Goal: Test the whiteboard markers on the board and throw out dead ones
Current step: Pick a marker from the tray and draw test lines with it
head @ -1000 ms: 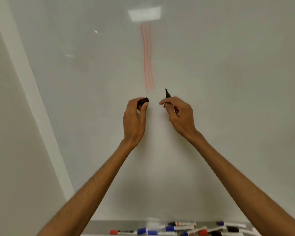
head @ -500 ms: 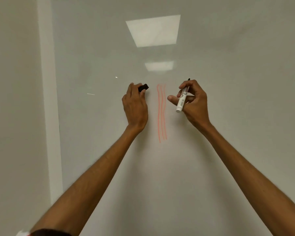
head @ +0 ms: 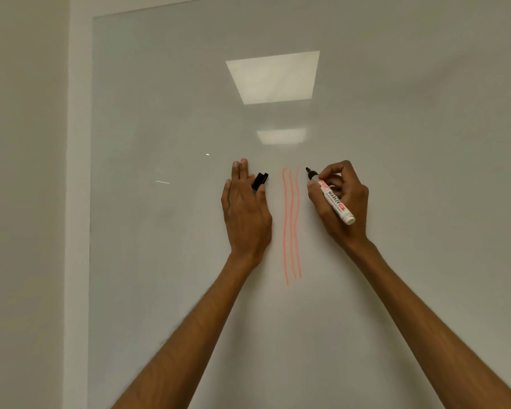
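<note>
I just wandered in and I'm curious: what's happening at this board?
A person is trying out a marker on the whiteboard. The right hand grips it uncapped, its dark tip by the board just right of three wavy red lines. The left hand pinches the black cap. No dark stroke shows yet.

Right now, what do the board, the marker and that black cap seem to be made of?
The board looks like glass or a gloss-coated panel: it mirrors the ceiling lights sharply. The marker seems smooth white plastic with printed lettering; its dark tip is probably felt, too small to tell. The black cap looks like plastic with a dull sheen.
</note>
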